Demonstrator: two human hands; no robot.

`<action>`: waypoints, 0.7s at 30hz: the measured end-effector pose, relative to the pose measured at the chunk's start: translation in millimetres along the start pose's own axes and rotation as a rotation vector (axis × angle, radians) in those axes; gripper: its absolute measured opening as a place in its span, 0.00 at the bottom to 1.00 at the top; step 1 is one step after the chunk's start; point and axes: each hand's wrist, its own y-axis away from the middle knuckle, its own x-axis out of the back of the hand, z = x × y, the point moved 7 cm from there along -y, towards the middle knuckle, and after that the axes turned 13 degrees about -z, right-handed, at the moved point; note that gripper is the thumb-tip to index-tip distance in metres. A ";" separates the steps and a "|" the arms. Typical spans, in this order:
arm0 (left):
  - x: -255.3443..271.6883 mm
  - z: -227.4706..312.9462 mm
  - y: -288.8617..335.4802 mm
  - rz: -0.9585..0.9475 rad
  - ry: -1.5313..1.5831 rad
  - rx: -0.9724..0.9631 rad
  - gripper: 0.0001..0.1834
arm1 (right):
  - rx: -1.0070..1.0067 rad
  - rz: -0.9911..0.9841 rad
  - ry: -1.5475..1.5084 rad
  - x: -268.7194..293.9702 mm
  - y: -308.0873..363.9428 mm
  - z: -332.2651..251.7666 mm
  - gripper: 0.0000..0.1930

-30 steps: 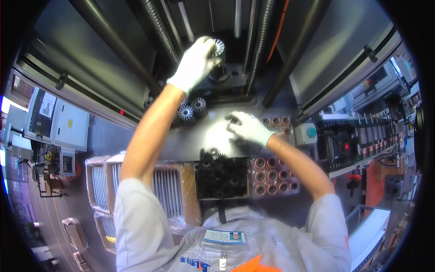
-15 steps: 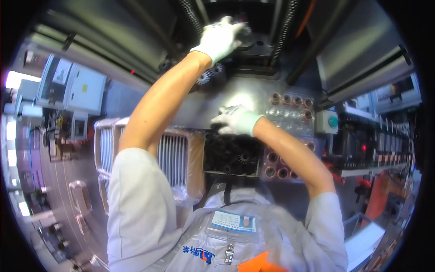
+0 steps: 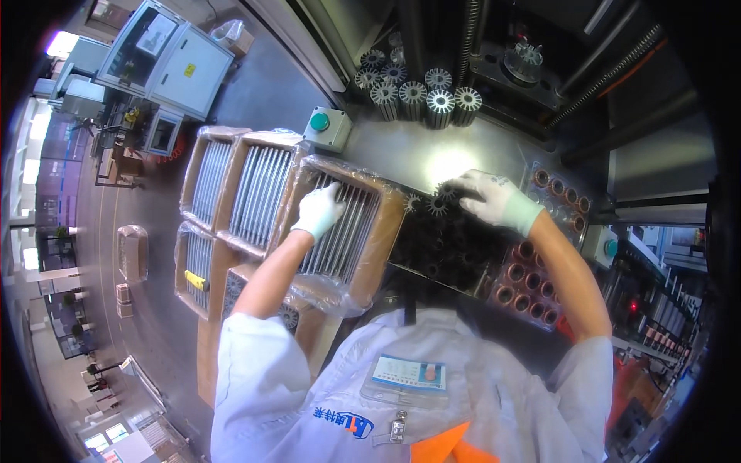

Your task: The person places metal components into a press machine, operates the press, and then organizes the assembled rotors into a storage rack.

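Note:
My left hand [image 3: 320,210], in a white glove, reaches over a plastic-lined cardboard box [image 3: 388,224] of metal rods [image 3: 340,239]. Its fingertips are at the rods, with thumb and forefinger apart; I see nothing held in it. My right hand [image 3: 494,199], gloved too, is at the far edge of a bin of black toothed parts [image 3: 444,247]. Its fingers are closed on a black toothed disc [image 3: 446,190], partly hidden by the glove. Farther off, several toothed metal cores [image 3: 440,102] stand upright on the metal worktop [image 3: 394,143].
Copper-coloured rings [image 3: 525,274] sit in clear trays right of the bin. A toothed piece [image 3: 525,58] stands on the machine's fixture [image 3: 494,73]. Green-button boxes [image 3: 328,130] flank the worktop. More rod boxes [image 3: 255,185] stand at left, one with a yellow tool [image 3: 196,280].
My left hand has come back from the machine fixture to the rod box. My right hand stays near the black parts. The view has swung left.

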 end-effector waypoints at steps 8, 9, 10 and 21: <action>-7.1 5.4 -4.9 0.189 0.134 -0.054 0.21 | -0.063 0.089 -0.071 6.3 6.9 -1.9 0.22; 0.8 12.4 6.2 0.273 0.157 -0.159 0.21 | -0.039 0.081 -0.048 4.7 5.3 -1.9 0.22; 1.5 10.2 13.2 0.267 0.200 -0.246 0.19 | -0.014 0.073 -0.026 3.2 4.3 -2.3 0.22; -63.8 -39.8 80.0 -0.520 0.698 -0.122 0.26 | 0.027 0.362 0.303 43.3 18.6 -19.1 0.09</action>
